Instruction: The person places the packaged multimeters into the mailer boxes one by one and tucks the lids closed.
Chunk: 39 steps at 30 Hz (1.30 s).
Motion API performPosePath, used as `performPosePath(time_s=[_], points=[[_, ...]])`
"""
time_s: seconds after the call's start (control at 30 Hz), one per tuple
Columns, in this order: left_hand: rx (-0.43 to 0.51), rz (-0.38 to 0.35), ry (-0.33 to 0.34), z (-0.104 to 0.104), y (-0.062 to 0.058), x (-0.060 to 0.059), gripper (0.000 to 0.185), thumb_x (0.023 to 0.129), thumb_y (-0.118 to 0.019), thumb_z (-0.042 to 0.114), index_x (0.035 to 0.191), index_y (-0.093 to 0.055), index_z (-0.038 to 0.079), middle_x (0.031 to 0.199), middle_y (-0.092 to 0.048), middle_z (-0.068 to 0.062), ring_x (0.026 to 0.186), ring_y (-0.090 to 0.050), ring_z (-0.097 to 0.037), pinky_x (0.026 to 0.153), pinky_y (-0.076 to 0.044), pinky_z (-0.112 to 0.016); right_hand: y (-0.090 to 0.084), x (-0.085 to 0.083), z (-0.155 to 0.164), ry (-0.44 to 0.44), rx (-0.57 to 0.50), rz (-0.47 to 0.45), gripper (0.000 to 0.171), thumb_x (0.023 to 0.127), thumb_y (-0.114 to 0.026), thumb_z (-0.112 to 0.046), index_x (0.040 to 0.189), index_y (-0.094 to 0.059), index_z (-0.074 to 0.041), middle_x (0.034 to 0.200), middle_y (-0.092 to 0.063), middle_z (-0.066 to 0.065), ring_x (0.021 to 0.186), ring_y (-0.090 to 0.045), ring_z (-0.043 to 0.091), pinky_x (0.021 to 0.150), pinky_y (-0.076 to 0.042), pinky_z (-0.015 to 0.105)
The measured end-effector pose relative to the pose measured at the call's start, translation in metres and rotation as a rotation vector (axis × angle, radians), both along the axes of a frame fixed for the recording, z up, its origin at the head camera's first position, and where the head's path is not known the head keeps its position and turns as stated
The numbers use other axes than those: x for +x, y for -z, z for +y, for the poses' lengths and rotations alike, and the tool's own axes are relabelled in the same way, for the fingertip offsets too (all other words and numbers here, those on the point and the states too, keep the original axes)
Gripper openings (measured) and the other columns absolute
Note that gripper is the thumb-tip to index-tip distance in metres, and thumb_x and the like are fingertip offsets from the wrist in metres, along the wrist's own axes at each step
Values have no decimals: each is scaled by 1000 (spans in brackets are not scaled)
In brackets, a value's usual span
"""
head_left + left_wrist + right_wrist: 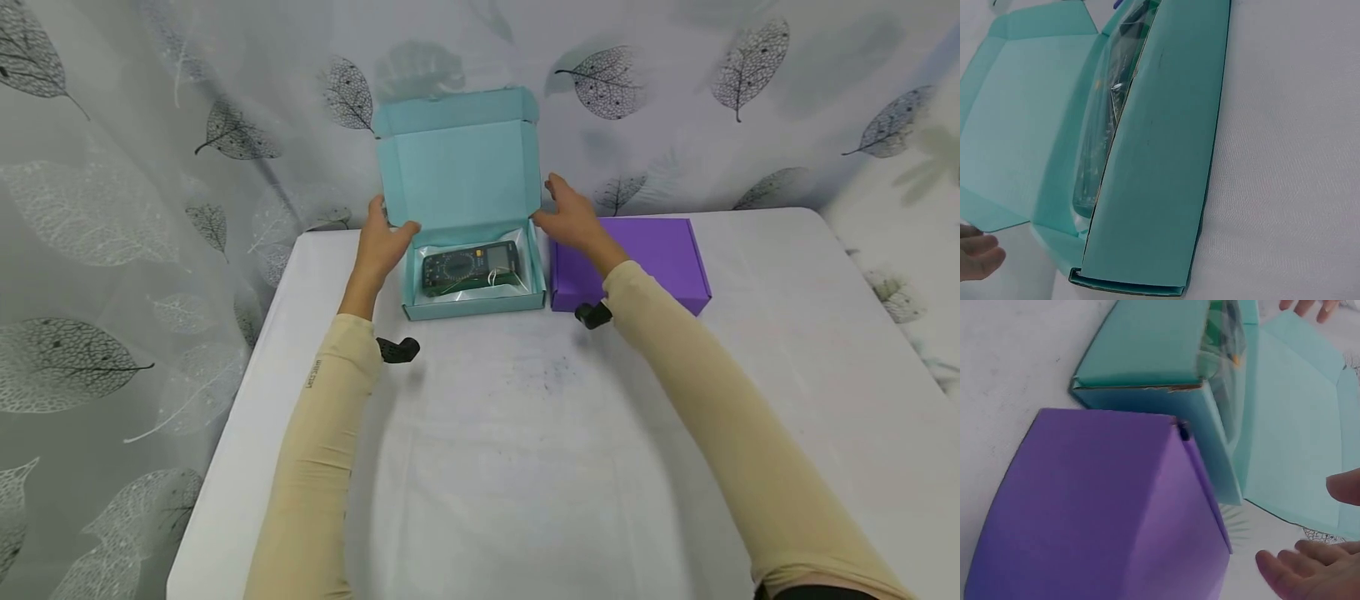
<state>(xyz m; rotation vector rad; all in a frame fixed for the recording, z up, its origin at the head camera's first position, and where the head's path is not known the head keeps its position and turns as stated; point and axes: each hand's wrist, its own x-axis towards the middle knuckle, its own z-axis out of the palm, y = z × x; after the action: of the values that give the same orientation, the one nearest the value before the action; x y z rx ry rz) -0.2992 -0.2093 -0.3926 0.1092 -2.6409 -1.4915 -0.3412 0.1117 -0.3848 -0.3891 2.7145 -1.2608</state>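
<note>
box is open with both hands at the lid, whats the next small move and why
Probably fold the lid forward and down. It stands upright, the meter already lies in the teal box, and the left hand and right hand flank the lid's lower corners.

Probably a staged recording booth: leaf-print curtain (135,250), white-covered table (525,467).

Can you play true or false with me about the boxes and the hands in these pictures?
1. The teal cardboard box has its lid standing open. True.
2. A dark green multimeter in clear plastic wrap lies inside it. True.
3. The closed purple cardboard box sits to the left of the teal box. False: it sits to its right.
4. The left hand is lifting the multimeter out. False: it is at the box's left edge.
5. The right hand is by the lid's right side. True.
</note>
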Motion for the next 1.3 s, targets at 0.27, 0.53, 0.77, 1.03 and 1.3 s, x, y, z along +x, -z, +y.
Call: performPosePath(time_s=[0.27, 0.53, 0.77, 1.03, 1.3], points=[[18, -17, -2, 1, -7, 6, 83, 99, -62, 25, 166, -16, 8, 163, -34, -22, 147, -38, -36, 114, -38, -52, 3, 2, -1, -11, -71, 15, 79, 102, -54, -17, 167, -9, -4, 167, -30, 9, 153, -27, 26, 121, -25, 41], [32, -2, -6, -2, -3, 11, 80, 99, -63, 24, 165, -21, 8, 159, -41, -21, 146, -40, -34, 114, -37, -52, 2, 6, -1, -2, -101, 49, 73, 103, -55, -14, 165, -19, -2, 161, -40, 16, 150, -35, 29, 119, -31, 42], [22, 10, -2, -5, 2, 14, 77, 100, -62, 23, 164, -23, 7, 155, -45, -20, 146, -41, -30, 114, -38, -49, 1, 13, -1, 34, -123, 81, 68, 105, -57, -20, 164, -27, -3, 153, -49, 20, 142, -45, 32, 116, -35, 46], [-6, 46, 4, -5, 9, 17, 73, 101, -62, 24, 163, -27, 5, 153, -47, -22, 143, -44, -34, 111, -41, -52, 1, 19, -1, 58, -164, 105, 65, 108, -55, -34, 163, -33, -8, 143, -58, 21, 133, -54, 33, 112, -40, 49], [-23, 107, 39, -5, 14, 21, 65, 104, -62, 25, 160, -34, 7, 145, -53, -21, 138, -48, -37, 109, -42, -52, 2, 22, -1, 68, -150, 122, 63, 109, -53, -43, 160, -41, -10, 138, -63, 19, 129, -58, 33, 108, -43, 50]])
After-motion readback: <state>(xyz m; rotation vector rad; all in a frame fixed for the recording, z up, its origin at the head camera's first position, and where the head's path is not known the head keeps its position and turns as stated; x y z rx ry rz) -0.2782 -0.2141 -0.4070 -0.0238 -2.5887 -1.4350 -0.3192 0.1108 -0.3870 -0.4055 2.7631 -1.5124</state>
